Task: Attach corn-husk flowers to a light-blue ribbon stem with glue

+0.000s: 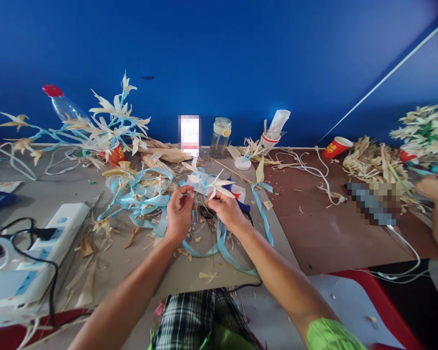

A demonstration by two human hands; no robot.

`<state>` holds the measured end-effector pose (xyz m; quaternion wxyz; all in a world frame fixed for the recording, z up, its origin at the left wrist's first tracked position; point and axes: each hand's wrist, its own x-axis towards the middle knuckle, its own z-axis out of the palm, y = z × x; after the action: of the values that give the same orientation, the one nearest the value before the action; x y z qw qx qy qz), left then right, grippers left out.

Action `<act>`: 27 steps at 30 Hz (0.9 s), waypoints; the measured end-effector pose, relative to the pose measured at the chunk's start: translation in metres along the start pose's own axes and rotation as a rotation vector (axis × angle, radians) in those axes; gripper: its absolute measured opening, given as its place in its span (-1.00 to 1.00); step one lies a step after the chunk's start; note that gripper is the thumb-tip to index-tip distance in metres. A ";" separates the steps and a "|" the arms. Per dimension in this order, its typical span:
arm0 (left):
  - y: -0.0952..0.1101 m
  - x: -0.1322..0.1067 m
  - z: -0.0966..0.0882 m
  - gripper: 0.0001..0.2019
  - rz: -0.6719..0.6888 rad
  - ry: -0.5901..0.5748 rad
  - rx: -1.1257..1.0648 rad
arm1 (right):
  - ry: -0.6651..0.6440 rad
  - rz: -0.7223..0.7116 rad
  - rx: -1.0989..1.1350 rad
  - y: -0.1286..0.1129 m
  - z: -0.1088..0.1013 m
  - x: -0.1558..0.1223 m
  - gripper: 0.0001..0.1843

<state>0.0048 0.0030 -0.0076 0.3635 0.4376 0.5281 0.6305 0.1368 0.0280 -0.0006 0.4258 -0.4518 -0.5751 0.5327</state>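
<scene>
A husk flower (221, 186) with pale pointed petals is pinched in the fingers of my right hand (228, 210). Pale blue tape wraps the stem (203, 181) that runs left from it. My left hand (180, 212) is closed in a pinch just left of the stem; what its fingertips hold is too small to make out. A long light blue ribbon (237, 262) loops over the table below and right of my hands. Left of them lies a tangle of blue-wrapped stems (131, 192). A dark blue tool (244, 206) is partly hidden behind my right hand.
Finished-looking husk flowers (113, 109) stand in a red cup at the back left. A glass jar (221, 137) is near the wall. A white power strip (47, 248) with cables lies left. At the right edge, another person's hand (434, 187) is near dried husks (368, 158).
</scene>
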 end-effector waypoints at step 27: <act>-0.004 -0.005 0.012 -0.74 -0.333 -0.240 -0.379 | 0.045 -0.163 -0.295 -0.004 0.002 -0.005 -0.93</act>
<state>0.0180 0.0031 -0.0121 0.5976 0.3404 0.4185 0.5932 0.1362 0.0223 0.0031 0.4093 -0.4732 -0.6720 0.3962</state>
